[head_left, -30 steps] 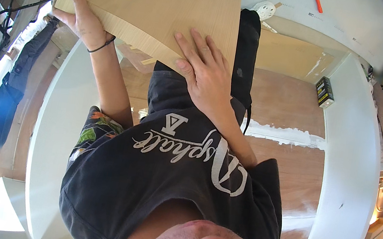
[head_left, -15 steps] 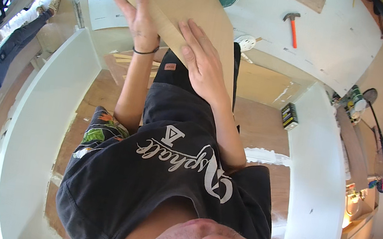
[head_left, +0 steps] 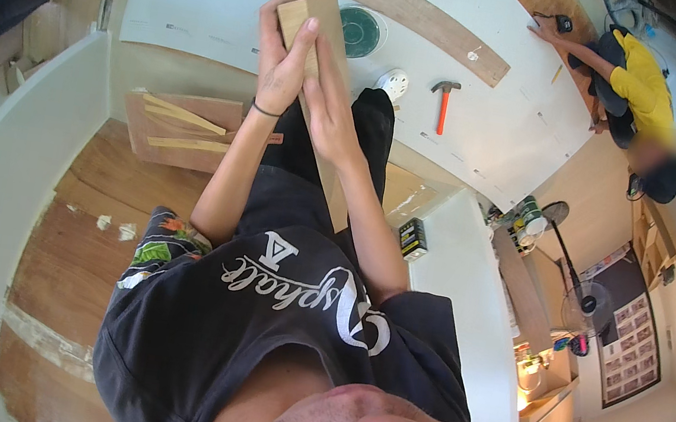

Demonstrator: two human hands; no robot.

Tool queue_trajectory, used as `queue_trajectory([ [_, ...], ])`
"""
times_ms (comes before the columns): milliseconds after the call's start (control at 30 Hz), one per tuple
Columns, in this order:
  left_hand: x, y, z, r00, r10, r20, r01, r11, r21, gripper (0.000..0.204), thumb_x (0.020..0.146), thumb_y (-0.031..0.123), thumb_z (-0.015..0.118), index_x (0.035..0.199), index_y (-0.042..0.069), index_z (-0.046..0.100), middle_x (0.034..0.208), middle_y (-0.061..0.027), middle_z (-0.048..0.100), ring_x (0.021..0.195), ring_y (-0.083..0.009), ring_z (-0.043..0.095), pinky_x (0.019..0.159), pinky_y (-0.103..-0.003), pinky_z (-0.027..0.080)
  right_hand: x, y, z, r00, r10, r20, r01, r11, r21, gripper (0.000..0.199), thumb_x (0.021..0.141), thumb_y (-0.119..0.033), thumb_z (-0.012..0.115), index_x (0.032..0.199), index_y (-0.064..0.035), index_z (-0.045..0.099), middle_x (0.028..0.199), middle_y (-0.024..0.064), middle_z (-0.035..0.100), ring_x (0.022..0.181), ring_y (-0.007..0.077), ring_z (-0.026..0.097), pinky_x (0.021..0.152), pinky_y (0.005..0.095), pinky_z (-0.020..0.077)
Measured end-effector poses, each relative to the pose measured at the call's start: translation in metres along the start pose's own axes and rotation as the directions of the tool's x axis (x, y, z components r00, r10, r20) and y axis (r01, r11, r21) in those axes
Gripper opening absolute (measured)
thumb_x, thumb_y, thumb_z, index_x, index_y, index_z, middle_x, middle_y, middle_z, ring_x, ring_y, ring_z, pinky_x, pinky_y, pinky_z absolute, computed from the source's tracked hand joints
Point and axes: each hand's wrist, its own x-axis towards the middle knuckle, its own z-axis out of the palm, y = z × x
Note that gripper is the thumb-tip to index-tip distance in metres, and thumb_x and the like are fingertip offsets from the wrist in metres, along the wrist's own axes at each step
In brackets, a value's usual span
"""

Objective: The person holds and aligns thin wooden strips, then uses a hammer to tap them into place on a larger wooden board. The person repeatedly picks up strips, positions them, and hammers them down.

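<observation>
A light wooden board [head_left: 327, 24] is tilted up in front of me, its narrow edge facing me and its broad face mostly turned out of sight. My left hand [head_left: 279, 67] grips the upper part of the board, thumb across the edge and fingers around the far side. Against the same edge, lower down, lies my right hand [head_left: 332, 123] with its fingers stretched out along the wood. A claw hammer [head_left: 443, 109] with an orange handle rests on the large white sheet [head_left: 489, 133], to the right of the board.
A green round object [head_left: 359, 33] and a long wooden strip [head_left: 420, 15] lie on the sheet. Thin wood strips [head_left: 185, 120] sit at left. White panels [head_left: 13, 136] flank me; a black-and-yellow box [head_left: 413, 238] is right. A person in yellow [head_left: 643, 86] crouches far right, near a fan [head_left: 588, 306].
The board has turned so its edge faces me more and its broad face shows less. My hands have come closer together. The view has swung right, bringing the person in yellow into sight.
</observation>
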Motion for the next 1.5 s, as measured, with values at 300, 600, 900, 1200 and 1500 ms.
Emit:
queue_trajectory([
  [300,0.019,-0.022,0.001,0.990,-0.136,0.044,0.143,0.937,-0.318,0.022,0.094,0.013,0.063,0.113,0.003,0.064,0.116,-0.0059,0.059,0.107,-0.0158,0.056,0.094,-0.029,0.045,0.037,0.007,-0.006,1.000,-0.016,0.019,0.014,0.995,0.094,0.058,0.108,-0.041,0.031,0.152,-0.0029,0.034,0.159,0.0185,0.031,0.149,0.0317,0.025,0.121,0.0382,0.0199],
  [600,0.019,-0.020,-0.005,0.990,-0.106,0.097,0.128,0.959,-0.251,0.021,0.091,0.013,0.068,0.111,0.007,0.066,0.112,-0.0044,0.059,0.104,-0.0145,0.057,0.089,-0.028,0.046,0.035,0.001,-0.006,0.998,0.024,0.057,-0.027,0.999,0.040,0.064,0.109,-0.043,0.023,0.155,0.0024,0.022,0.160,0.0187,0.028,0.149,0.0284,0.024,0.120,0.0362,0.0200],
  [900,0.033,-0.036,-0.004,0.948,0.161,0.275,0.004,0.857,-0.515,0.044,0.090,0.027,0.046,0.121,0.000,0.062,0.123,-0.0141,0.062,0.119,-0.0268,0.054,0.107,-0.036,0.036,0.033,0.006,-0.017,0.998,0.043,0.035,-0.043,0.999,-0.006,0.061,0.108,-0.042,0.026,0.150,0.0030,0.030,0.154,0.0196,0.035,0.142,0.0266,0.034,0.115,0.0356,0.0277],
  [1200,0.016,-0.033,0.024,0.987,-0.085,0.133,0.121,0.948,-0.293,0.026,0.100,0.010,0.049,0.124,0.003,0.054,0.124,-0.0082,0.061,0.112,-0.0150,0.054,0.099,-0.030,0.044,0.030,0.009,-0.025,0.992,-0.073,-0.102,0.061,0.991,-0.116,0.053,0.107,-0.039,0.037,0.139,0.0025,0.048,0.139,0.0226,0.052,0.129,0.0258,0.051,0.106,0.0351,0.0403],
  [1500,0.022,-0.009,0.012,0.994,-0.018,-0.107,0.023,0.999,0.046,0.034,0.092,0.013,0.061,0.121,-0.004,0.060,0.128,-0.0175,0.063,0.117,-0.0253,0.058,0.105,-0.037,0.044,-0.072,0.250,-0.164,0.682,0.344,-0.646,-0.434,0.900,0.021,0.029,0.097,-0.022,0.063,0.083,0.0029,0.068,0.062,0.0087,0.066,0.058,0.0145,0.066,0.057,0.0306,0.0502],
])
